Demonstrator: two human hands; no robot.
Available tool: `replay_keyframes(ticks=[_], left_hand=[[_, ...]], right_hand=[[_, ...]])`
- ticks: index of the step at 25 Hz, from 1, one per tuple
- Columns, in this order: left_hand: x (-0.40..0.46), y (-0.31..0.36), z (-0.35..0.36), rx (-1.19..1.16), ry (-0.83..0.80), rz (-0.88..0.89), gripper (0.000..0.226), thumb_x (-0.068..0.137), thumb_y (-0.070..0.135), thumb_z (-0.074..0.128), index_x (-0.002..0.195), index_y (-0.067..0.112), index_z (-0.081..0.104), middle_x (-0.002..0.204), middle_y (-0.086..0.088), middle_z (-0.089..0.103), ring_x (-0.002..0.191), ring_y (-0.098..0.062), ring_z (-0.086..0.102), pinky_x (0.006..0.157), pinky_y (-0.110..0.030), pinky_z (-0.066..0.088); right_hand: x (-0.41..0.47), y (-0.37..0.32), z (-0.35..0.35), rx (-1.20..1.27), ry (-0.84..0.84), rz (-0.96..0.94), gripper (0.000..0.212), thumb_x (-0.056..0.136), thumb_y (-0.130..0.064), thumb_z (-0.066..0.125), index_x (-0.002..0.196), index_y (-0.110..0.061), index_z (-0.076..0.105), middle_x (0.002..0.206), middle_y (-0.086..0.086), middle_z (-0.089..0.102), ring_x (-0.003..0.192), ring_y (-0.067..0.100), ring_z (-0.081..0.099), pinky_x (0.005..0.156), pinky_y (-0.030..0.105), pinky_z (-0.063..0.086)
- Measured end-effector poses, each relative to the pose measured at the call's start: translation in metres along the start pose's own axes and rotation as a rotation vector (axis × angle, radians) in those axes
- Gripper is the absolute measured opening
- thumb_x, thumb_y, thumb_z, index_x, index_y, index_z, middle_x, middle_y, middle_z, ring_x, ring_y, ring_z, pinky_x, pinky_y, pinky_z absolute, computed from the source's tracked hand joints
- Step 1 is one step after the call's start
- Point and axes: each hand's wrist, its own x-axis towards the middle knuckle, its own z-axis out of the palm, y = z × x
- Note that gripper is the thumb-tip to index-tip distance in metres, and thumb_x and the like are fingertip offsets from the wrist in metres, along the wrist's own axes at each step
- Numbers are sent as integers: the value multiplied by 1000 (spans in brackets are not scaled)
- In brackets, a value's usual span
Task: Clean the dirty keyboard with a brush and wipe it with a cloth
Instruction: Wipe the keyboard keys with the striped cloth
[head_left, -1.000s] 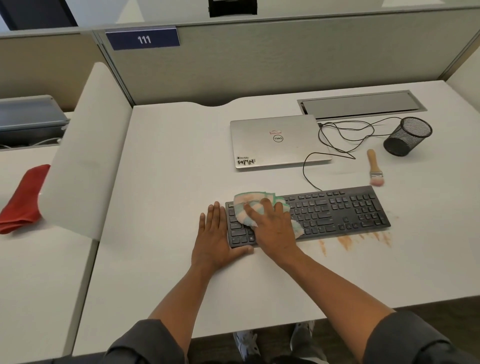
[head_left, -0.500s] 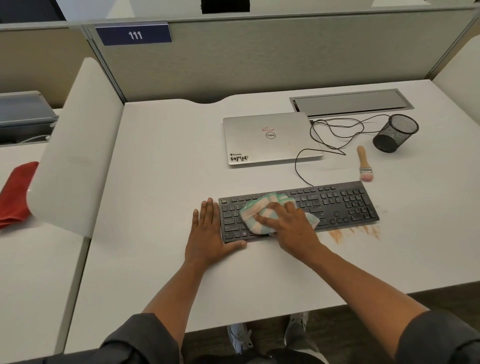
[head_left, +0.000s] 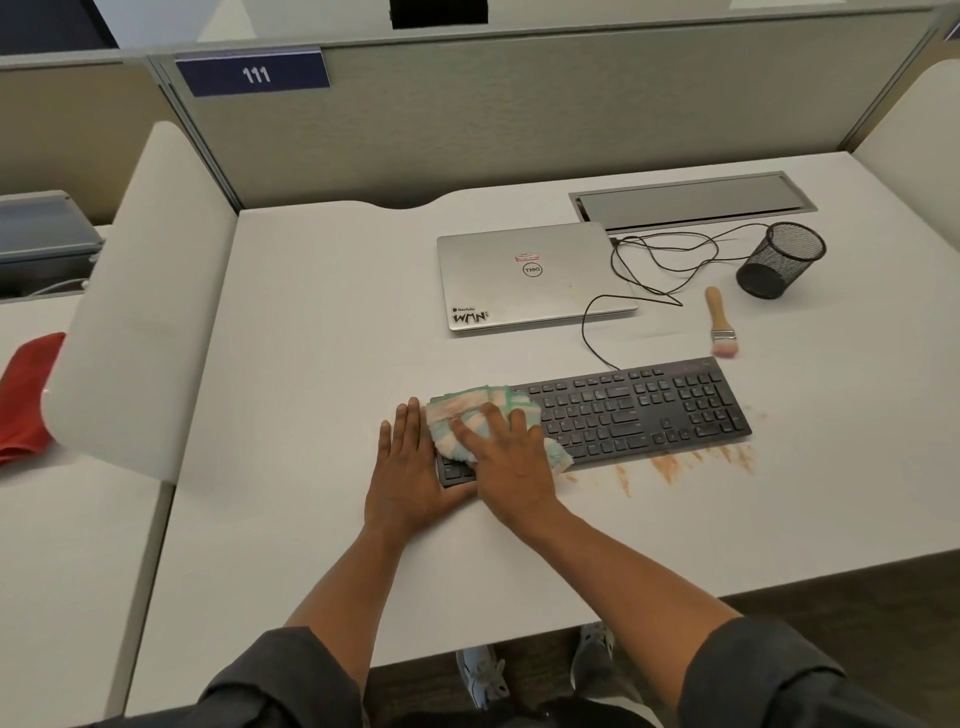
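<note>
Head view. Keyboard (head_left: 623, 415) lies flat near the front of the worktop (head_left: 322, 364), its cable running back toward the laptop (head_left: 530, 275). Right hand (head_left: 506, 457) presses a folded cloth (head_left: 467, 415) onto the keyboard's left end; fingers (head_left: 470, 431) spread and nearly straight on top of the cloth, not curled round it. Left hand (head_left: 410, 467) lies flat on the worktop against the keyboard's left edge, fingers straight and together, thumb along the front edge, bracing it. Brush (head_left: 721, 325) rests behind the keyboard's right end, untouched.

Risks, as judgement:
- Orange residue (head_left: 691, 460) is smeared on the worktop just in front of the keyboard. The cloth's loose corner hangs over that front edge; a long stroke could drag grime back onto the keys.
- Right end is unbraced; a hard sideways push could pivot the keyboard into the residue.
- Heavy pressure could snag or lift a keycap.
</note>
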Motion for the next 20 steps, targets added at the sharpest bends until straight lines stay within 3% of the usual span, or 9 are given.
replay_keyframes(ticks=[3,7,10,15,20], left_hand=[[0,1,-2,25,-32,-27,139,68,102,29,159,5,-10,167,-13,-16,153,-23,-23,125,-46,-10],[-1,3,-6,32,-51,-29,139,68,101,30,159,5,-12,168,-13,-17,153,-22,-25,125,-46,-10],[-1,2,-5,49,-56,-31,138,69,102,28,159,5,-12,167,-14,-17,152,-22,-26,125,-46,-10],[0,1,-3,54,-46,-15,133,68,103,12,160,10,-13,168,-12,-16,152,-21,-25,125,-46,-10],[0,0,-4,45,-55,-28,137,67,103,14,159,6,-11,168,-13,-17,153,-22,-24,125,-45,-11]], right_hand=[[8,30,-8,-27,0,133,62,73,-20,73,131,-34,59,132,12,56,103,35,55,79,45,47],[17,56,-15,-31,-28,234,63,88,-13,53,147,-33,39,143,12,38,121,36,41,92,46,39],[19,43,-12,-12,0,197,59,90,-18,55,145,-32,42,141,13,42,120,36,43,89,46,40],[23,-2,1,-39,2,19,55,75,-28,72,128,-34,60,125,12,58,100,34,56,74,45,48],[34,16,-11,-24,-32,93,59,89,-18,52,145,-32,42,145,14,39,123,38,42,92,50,40]])
